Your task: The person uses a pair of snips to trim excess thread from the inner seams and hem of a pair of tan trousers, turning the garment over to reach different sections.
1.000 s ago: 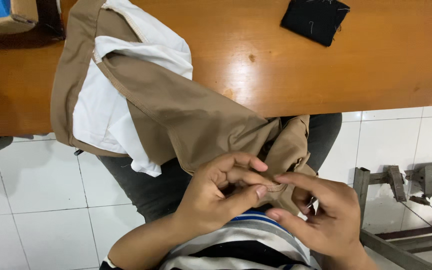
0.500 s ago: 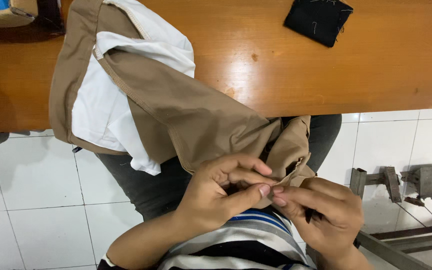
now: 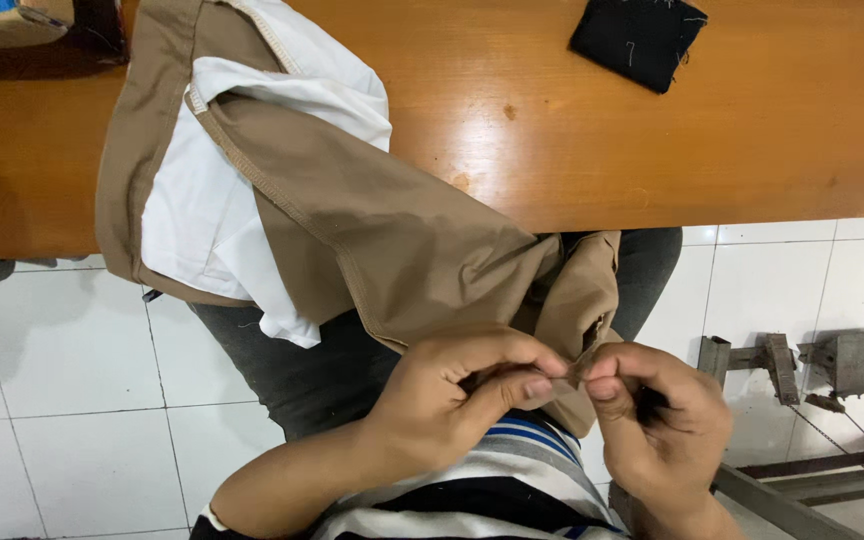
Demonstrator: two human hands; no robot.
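Tan cotton garment with white lining [image 3: 352,220] drapes from the orange wooden worktop [image 3: 652,140] down to the lap. Left hand [image 3: 452,400] and right hand [image 3: 652,420] meet at its lower edge, fingers [image 3: 532,385] pinched shut on the fabric. Black fabric square [image 3: 637,38] lies well apart on the worktop; grey metal frame [image 3: 812,370] stands beside the right hand on the white tiled floor [image 3: 62,360]
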